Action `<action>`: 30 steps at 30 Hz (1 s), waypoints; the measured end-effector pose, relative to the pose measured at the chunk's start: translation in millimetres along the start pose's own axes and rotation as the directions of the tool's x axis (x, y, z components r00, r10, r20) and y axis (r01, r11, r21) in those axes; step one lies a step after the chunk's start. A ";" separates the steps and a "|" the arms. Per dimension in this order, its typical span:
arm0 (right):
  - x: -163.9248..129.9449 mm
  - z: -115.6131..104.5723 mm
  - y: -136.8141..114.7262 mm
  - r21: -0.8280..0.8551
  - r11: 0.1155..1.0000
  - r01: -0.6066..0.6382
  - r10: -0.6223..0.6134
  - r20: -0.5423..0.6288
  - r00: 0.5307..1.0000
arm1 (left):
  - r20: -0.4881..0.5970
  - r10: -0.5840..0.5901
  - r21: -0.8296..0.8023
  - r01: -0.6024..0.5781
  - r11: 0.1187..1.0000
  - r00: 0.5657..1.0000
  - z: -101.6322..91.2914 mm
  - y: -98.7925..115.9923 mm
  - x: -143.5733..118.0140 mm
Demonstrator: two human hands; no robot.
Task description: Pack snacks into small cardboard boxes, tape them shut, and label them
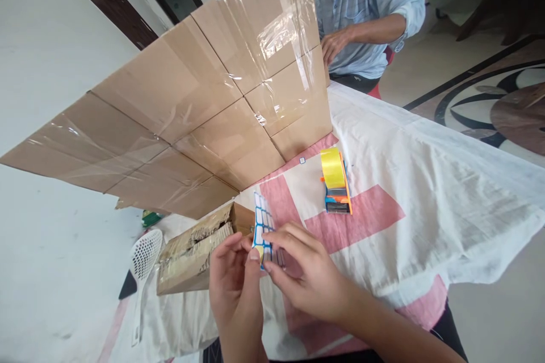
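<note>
A sheet of blue-edged blank sticker labels (263, 221) stands tilted between my hands. My left hand (236, 278) pinches its lower edge between thumb and fingers. From the other side, the thumb and index finger of my right hand (304, 269) close on the sheet's lower part. Whether a label is lifting there I cannot tell. One small blue-edged label (302, 160) lies on the cloth farther off. A tape dispenser (338, 207) with a yellow roll of tape (332, 168) rests beyond my right hand.
A tall taped cardboard panel (208, 96) stands across the table. Left of my hands lies a worn cardboard box (193, 255), beside a white slotted skimmer (145, 255). A pink-and-white cloth (383, 255) covers the table. Behind the panel sits a person (361, 17).
</note>
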State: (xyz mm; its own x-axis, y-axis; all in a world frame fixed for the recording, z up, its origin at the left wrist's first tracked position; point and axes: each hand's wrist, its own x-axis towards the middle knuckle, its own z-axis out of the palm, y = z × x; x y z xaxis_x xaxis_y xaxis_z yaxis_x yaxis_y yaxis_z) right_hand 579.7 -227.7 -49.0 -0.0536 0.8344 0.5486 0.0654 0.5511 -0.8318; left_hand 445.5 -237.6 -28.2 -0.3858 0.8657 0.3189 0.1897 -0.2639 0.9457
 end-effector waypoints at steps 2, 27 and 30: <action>-0.1 0.3 0.1 0.006 1.000 0.020 -0.020 -0.031 0.999 | -0.013 0.025 0.029 -0.025 0.999 1.000 -0.1 1.3 -0.9; -3.8 -11.5 -0.5 -0.230 0.951 0.204 -0.238 -0.128 0.963 | 0.098 0.137 0.060 -0.143 0.988 0.986 -2.8 11.3 -12.8; -4.6 -11.7 -1.2 -0.231 0.947 0.224 -0.260 -0.138 0.956 | 0.110 0.160 0.045 -0.166 0.985 0.981 -2.6 10.7 -14.1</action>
State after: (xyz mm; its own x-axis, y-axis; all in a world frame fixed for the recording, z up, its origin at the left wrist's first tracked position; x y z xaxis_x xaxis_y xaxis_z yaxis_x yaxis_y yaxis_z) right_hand 591.5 -232.0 -49.5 0.0694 0.6556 0.7519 0.2797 0.7107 -0.6455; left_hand 450.6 -253.8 -22.5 -0.2484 0.8539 0.4573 0.2917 -0.3843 0.8759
